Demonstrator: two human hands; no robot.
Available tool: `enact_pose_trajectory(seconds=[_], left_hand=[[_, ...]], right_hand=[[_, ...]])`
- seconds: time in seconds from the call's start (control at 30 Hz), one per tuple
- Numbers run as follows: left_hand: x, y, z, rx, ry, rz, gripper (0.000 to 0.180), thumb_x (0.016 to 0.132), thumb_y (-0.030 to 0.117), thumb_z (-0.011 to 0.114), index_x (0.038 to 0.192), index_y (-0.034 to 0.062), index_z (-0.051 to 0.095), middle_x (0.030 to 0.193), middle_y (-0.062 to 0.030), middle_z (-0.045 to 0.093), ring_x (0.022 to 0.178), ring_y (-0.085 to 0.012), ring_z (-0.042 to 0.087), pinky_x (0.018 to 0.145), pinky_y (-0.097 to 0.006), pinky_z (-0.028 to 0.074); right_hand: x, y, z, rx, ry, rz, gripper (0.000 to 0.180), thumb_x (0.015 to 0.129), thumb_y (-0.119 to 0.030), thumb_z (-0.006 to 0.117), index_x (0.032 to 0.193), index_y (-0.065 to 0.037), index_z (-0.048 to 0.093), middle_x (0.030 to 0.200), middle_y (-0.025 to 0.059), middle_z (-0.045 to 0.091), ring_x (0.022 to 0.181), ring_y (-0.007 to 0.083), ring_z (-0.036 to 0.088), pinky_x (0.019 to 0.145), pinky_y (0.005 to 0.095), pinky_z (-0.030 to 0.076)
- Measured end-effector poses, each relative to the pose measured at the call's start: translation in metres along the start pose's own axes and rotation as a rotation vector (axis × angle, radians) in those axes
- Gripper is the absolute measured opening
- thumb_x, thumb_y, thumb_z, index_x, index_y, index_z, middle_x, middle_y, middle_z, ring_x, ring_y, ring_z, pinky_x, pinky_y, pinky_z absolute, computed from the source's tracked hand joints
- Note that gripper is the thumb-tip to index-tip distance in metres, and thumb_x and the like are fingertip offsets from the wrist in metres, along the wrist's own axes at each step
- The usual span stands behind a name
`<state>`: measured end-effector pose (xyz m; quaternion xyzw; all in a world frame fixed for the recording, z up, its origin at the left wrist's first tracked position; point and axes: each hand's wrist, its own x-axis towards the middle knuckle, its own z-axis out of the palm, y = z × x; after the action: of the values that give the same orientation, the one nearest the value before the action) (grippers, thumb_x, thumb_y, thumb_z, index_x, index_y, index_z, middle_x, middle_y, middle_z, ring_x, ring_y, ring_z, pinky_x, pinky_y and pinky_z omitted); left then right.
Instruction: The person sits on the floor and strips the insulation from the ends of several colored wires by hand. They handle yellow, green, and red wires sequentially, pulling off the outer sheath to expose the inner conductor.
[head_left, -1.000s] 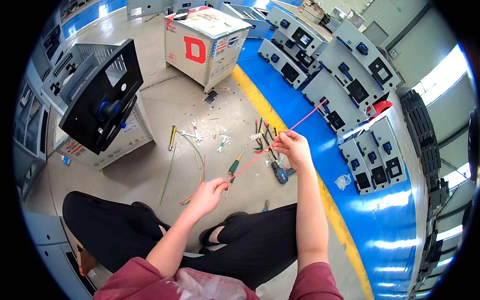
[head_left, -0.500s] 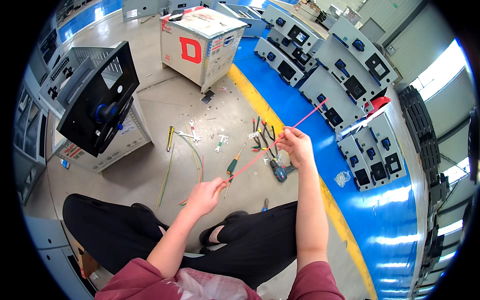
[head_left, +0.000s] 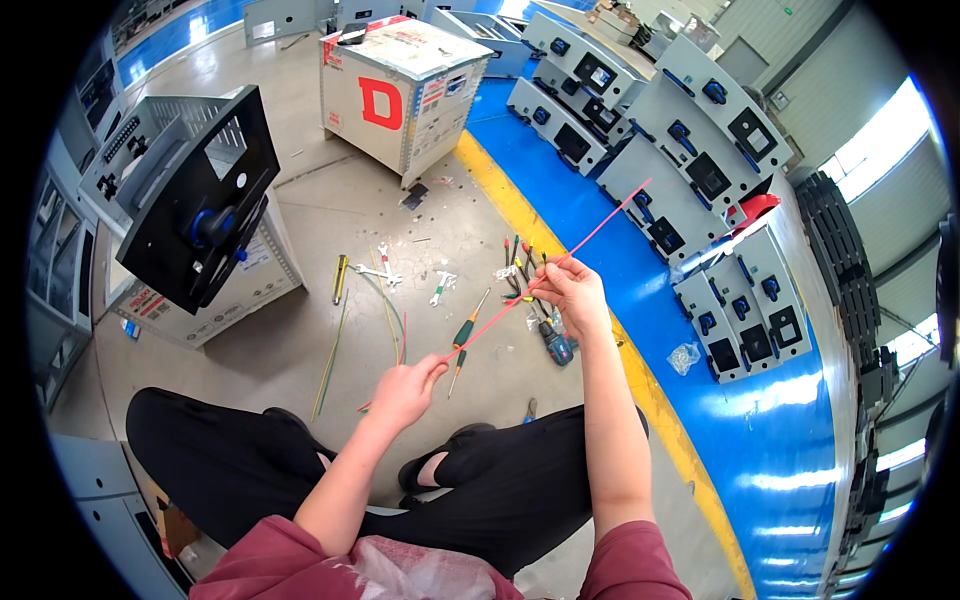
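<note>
Head: red wire (head_left: 500,316) in hands (head_left: 405,393) (head_left: 575,298)

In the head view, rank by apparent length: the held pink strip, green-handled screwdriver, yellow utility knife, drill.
1. Held pink strip: longest, though nearer the camera.
2. Green-handled screwdriver.
3. Yellow utility knife and drill: much alike; the right hand may hide part of the drill, so unranked.
</note>
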<state>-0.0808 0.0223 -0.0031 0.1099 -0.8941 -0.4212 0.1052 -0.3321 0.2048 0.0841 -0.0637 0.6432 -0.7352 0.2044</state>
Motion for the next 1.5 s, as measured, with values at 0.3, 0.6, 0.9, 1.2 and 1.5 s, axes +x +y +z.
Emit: enact_pose_trajectory(seconds=[0.3, 0.6, 0.9, 1.2, 1.5], left_hand=[[0.001, 0.001, -0.003, -0.074, -0.058, -0.081, 0.023, 0.103, 0.032, 0.053, 0.100, 0.0106, 0.063, 0.070, -0.0213, 0.063, 0.070, -0.0459, 0.062, 0.061, -0.055, 0.046], [-0.001, -0.002, -0.006, -0.096, -0.087, -0.164, 0.026, 0.104, 0.032, 0.051, 0.102, 0.0092, 0.065, 0.074, -0.0224, 0.065, 0.075, -0.0465, 0.063, 0.066, -0.055, 0.048], [0.004, -0.014, -0.007, -0.149, -0.107, -0.304, 0.032, 0.105, 0.031, 0.049, 0.101, 0.0058, 0.067, 0.081, -0.0203, 0.069, 0.084, -0.0417, 0.066, 0.073, -0.049, 0.050], [0.001, -0.013, -0.012, -0.123, -0.143, -0.283, 0.030, 0.104, 0.031, 0.050, 0.100, 0.0063, 0.067, 0.081, -0.0205, 0.068, 0.083, -0.0424, 0.066, 0.072, -0.050, 0.049], [-0.017, -0.017, -0.013, -0.012, -0.187, -0.207, 0.028, 0.103, 0.031, 0.052, 0.098, 0.0076, 0.066, 0.079, -0.0200, 0.068, 0.078, -0.0441, 0.065, 0.069, -0.053, 0.049]], right_hand=[[0.008, 0.012, 0.002, -0.010, 0.016, -0.003, 0.019, 0.098, -0.006, 0.065, 0.113, 0.004, 0.061, 0.101, 0.0156, 0.070, 0.089, 0.0246, 0.073, 0.079, 0.0367, 0.063], [-0.024, 0.078, 0.058, 0.022, -0.367, 0.316, 0.029, 0.091, -0.001, 0.073, 0.116, 0.000, 0.058, 0.102, 0.0157, 0.071, 0.092, 0.0263, 0.073, 0.082, 0.0373, 0.062], [-0.017, 0.108, 0.075, 0.036, -0.322, 0.256, 0.031, 0.093, 0.000, 0.070, 0.119, -0.001, 0.055, 0.100, 0.0178, 0.070, 0.090, 0.0296, 0.074, 0.078, 0.0370, 0.063], [0.021, 0.088, 0.038, 0.118, -0.237, 0.164, 0.031, 0.097, -0.001, 0.064, 0.125, -0.001, 0.051, 0.105, 0.0197, 0.068, 0.091, 0.0335, 0.074, 0.077, 0.0420, 0.065], [0.045, 0.054, -0.007, 0.119, -0.094, 0.086, 0.034, 0.097, -0.003, 0.064, 0.127, -0.001, 0.049, 0.105, 0.0195, 0.066, 0.084, 0.0334, 0.075, 0.070, 0.0416, 0.066]])
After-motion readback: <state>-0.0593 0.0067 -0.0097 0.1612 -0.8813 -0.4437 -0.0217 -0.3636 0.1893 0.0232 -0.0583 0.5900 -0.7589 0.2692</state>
